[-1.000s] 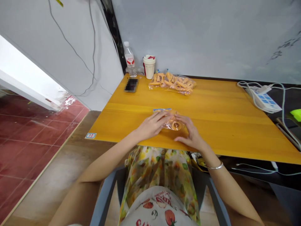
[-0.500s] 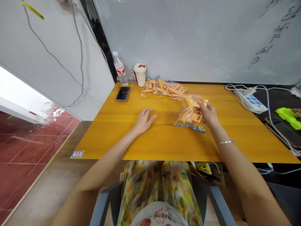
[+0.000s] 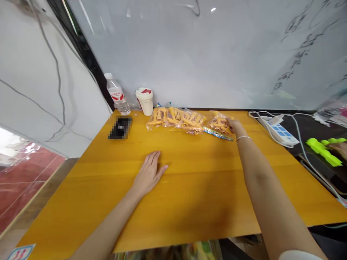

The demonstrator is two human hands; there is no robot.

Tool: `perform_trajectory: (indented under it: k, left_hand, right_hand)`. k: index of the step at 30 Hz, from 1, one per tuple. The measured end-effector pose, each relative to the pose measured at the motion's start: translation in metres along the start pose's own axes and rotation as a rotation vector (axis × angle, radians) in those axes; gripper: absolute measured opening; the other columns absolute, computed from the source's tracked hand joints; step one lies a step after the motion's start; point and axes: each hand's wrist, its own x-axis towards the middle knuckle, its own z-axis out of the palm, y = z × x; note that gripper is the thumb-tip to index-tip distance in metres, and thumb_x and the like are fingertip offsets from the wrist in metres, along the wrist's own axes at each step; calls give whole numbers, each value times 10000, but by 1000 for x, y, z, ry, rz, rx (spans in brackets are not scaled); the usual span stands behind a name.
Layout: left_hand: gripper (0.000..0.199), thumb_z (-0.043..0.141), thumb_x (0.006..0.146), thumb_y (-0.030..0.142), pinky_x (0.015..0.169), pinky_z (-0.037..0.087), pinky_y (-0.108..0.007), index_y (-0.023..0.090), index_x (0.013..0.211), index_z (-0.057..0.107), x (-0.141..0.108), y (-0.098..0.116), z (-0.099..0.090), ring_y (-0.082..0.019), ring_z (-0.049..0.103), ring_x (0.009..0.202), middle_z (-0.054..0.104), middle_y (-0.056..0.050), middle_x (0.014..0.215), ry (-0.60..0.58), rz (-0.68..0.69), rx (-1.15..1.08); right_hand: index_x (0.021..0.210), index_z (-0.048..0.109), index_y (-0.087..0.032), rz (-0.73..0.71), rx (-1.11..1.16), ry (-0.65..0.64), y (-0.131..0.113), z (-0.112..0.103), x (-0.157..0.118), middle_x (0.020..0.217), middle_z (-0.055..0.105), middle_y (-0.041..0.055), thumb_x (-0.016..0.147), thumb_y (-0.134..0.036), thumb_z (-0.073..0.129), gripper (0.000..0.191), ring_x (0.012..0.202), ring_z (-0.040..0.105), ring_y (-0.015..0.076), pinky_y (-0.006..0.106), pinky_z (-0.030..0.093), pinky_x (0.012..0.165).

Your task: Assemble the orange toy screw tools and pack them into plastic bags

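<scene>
With my right hand [image 3: 233, 125] I grip the right edge of a clear plastic bag of orange-yellow plastic pieces [image 3: 218, 122], near the back of the table. The bag's colourful strip faces me. Just left of it lies a row of similar bags [image 3: 177, 120], partly overlapping. My left hand [image 3: 149, 171] rests palm down on the table, fingers stretched and thumb apart, holding nothing.
On the wooden table [image 3: 130, 216] stand a water bottle [image 3: 118, 95], a lidded cup [image 3: 145, 102] and a phone [image 3: 120, 127] at the back left. A power strip [image 3: 282, 131] with white cables lies right. Another person's hand [image 3: 338, 148] is by bright green pieces [image 3: 324, 151].
My right hand has carried the bag away from me to the back of the table, beside the row. The view has shifted closer; my left hand still rests on the table.
</scene>
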Motion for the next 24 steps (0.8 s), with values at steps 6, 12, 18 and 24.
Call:
perform_trajectory:
  k: [6,12,18,24]
  left_hand:
    - [610,405,1000,549,1173,373,-534,156,1466,416,1,-1,0,-319,446,1395,517,-170,1456,-1,-22,-6]
    - [614,392,1003,553,1187,355,-515,134,1450,426,2,0,-2,-314,440,1390,518,-172,1447,-8,-20,-25]
    - [641,354,1006,576,1185,354,-492,104,1430,442,5,2,-5,-307,454,1374,527,-190,1427,11,-40,-67]
    - [602,360,1007,565,1176,357,-490,113,1369,528,10,-7,-1,-305,482,1346,560,-190,1399,107,-55,-92]
  right_hand:
    - [928,694,-83,-9,-184,129,-13,9,25,972,682,227,880,-516,642,439,1062,626,357,432,487,868]
    - [1486,388,-66,-589,-254,469,-24,27,-13,1554,354,258,963,-441,492,652,1438,317,368,545,305,1137]
    - [1424,500,-59,-1224,-356,71,-33,80,-92,1439,528,222,990,-405,409,563,1356,443,330,483,333,1151]
    - [1418,536,-81,-1068,-446,16,-18,106,-176,1362,592,236,986,-440,439,570,1244,510,413,564,419,1029]
